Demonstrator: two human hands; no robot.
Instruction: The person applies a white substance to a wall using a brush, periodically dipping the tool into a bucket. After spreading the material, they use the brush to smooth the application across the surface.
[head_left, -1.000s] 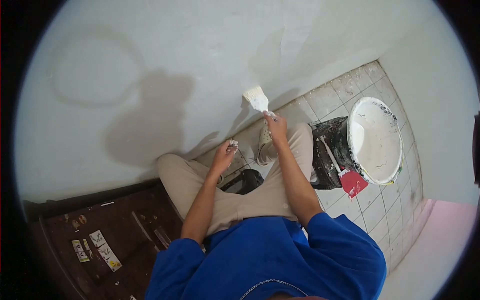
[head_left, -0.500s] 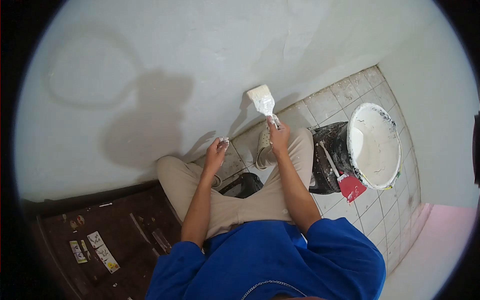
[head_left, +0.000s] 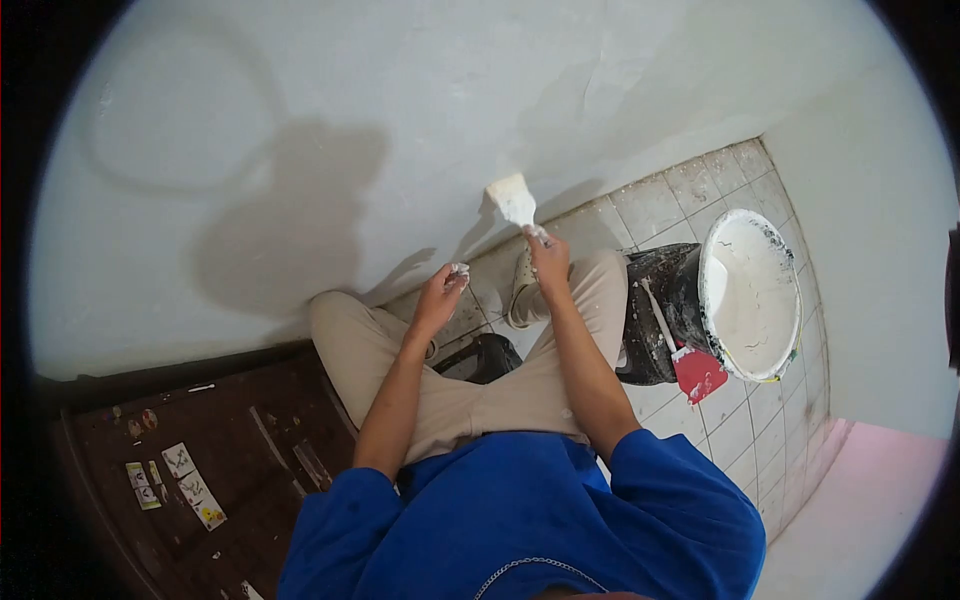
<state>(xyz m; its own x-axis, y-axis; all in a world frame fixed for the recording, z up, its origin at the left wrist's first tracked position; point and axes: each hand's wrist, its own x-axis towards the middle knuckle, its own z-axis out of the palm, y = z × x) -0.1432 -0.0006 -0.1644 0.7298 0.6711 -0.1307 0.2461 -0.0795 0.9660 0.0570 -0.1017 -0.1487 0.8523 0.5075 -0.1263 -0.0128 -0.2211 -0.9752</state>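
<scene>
My right hand (head_left: 549, 264) is closed round the handle of a wide paintbrush (head_left: 515, 200). The brush is coated in white, and its pale bristles point up and left against the wall (head_left: 430, 120). My left hand (head_left: 440, 300) is curled in front of my bent knee, with white matter at its fingertips; I cannot tell whether it holds something. On my right stands a white-rimmed bucket (head_left: 752, 300) with white paint inside. A red-bladed scraper (head_left: 698, 372) with a whitish handle leans against the black base (head_left: 655, 310) beside the bucket.
Pale floor tiles (head_left: 650, 205) run along the foot of the wall to the corner. At lower left lies a dark brown panel (head_left: 250, 500) with stickers (head_left: 195, 487) on it. A black object (head_left: 490, 358) is between my legs.
The brush has moved slightly left with my right hand. My left hand has risen a little and shifted right, its fingers still curled. The bucket and scraper look unmoved.
</scene>
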